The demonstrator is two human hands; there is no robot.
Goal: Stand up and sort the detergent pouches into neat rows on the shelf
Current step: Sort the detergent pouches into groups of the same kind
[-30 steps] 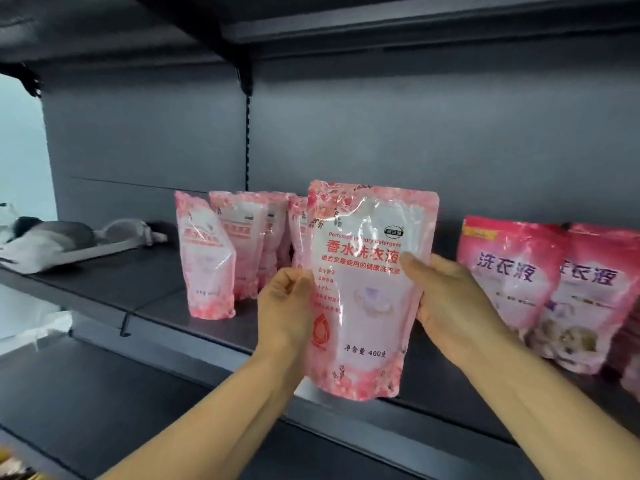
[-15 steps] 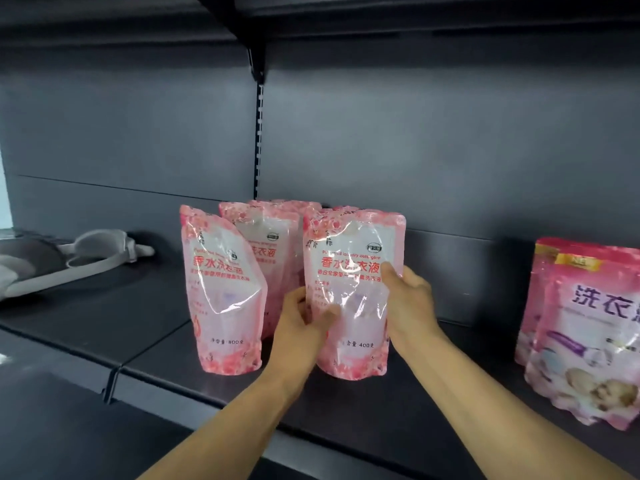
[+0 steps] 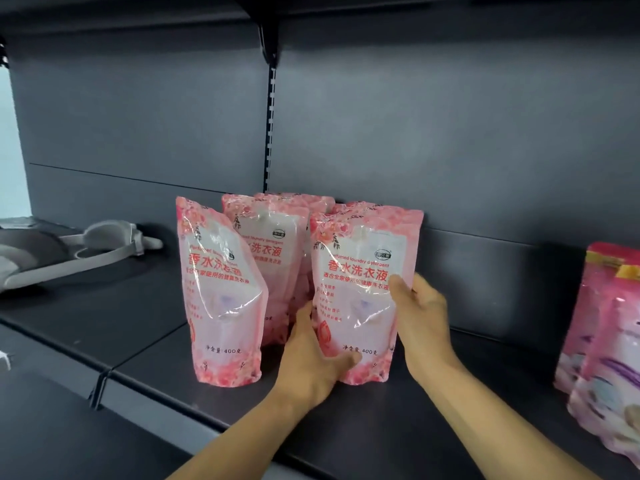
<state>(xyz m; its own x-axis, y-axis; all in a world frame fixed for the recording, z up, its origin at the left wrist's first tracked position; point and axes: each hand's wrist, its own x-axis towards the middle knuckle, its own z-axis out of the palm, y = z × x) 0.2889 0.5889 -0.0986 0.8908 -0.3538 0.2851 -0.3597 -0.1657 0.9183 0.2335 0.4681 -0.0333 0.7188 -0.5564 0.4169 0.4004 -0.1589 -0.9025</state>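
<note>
Both hands, left hand [image 3: 311, 362] and right hand [image 3: 420, 317], clasp the upright front pouch [image 3: 360, 292] on the shelf [image 3: 398, 420] (others stand behind and left), while darker pouches [image 3: 606, 327] rightward look unsorted

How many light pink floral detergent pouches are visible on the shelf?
5 at least: front left pouch; held pouch, front right, gripped by both hands; second-row pouch; back pouch; another top behind the held one. More may be hidden.

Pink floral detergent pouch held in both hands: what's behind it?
Behind the pink floral detergent pouch on the dark shelf, only another matching pouch's top edge shows; its body and anything further back are covered.
</note>
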